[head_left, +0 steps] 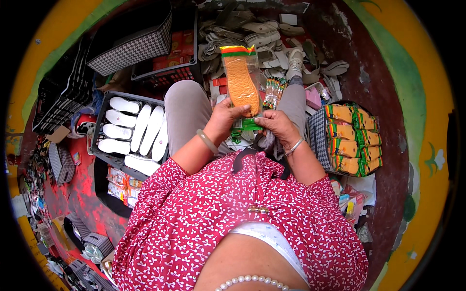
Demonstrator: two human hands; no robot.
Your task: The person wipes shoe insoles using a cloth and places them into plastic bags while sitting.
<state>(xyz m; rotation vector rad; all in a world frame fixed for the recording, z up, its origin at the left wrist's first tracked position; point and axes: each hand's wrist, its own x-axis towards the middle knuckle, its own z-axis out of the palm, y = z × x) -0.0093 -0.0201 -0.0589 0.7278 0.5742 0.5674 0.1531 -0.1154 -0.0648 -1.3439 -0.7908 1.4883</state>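
Note:
Between my hands I hold up a packaged insole (241, 83), tan and textured, in a clear plastic sleeve with a red, yellow and green band at the top and green at the bottom. My left hand (224, 116) grips the sleeve's lower left side, its thumb pressed on the heel end. Closed on the lower right corner is my right hand (280, 125). Just beyond that hand lies a bundle of colourful thin packets (274, 92). To the right, a checked basket (318, 138) holds rows of similar packaged tan insoles (345, 148).
At my left stands a dark crate (104, 155) of white insoles (141, 128). Farther off are a checked basket (133, 51) and a black crate (167, 72) with red packets. A pile of shoes (242, 36) spreads at the far side, before a dark red wall (388, 92).

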